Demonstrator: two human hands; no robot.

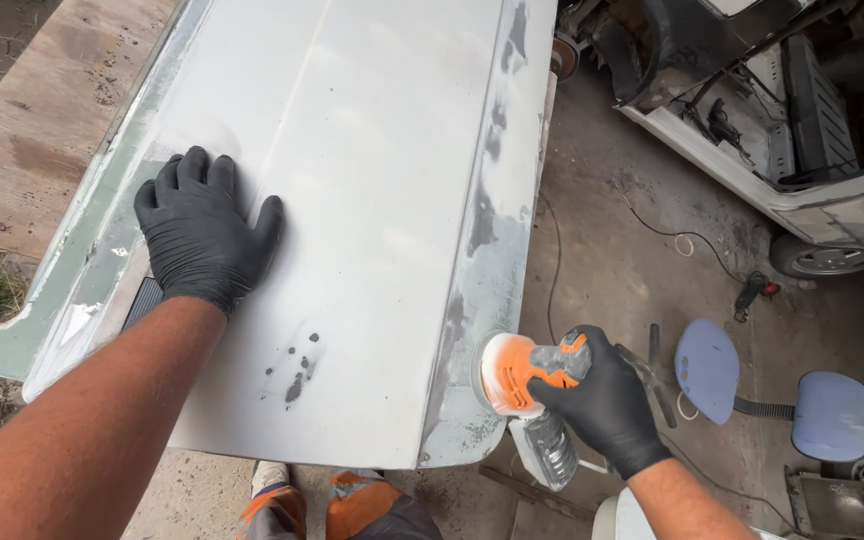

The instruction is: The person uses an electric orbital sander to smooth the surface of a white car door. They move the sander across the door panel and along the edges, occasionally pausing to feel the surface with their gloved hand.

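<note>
A long pale grey car body panel (372, 170) lies in front of me, dusty, with dark bare patches along its right edge. My left hand (202, 235), in a black glove, rests flat with fingers spread on the panel's left part. My right hand (602, 400), also black-gloved, grips an orange and grey power sander (524, 375). The sander's round pad presses against the panel's right edge near the front corner.
A stripped white car body (812, 150) stands at the upper right on a concrete floor. A blue-grey office chair (752, 385) lies tipped over at the right. A thin cable (652, 225) runs across the floor. Wooden boards (42, 130) lie at the left.
</note>
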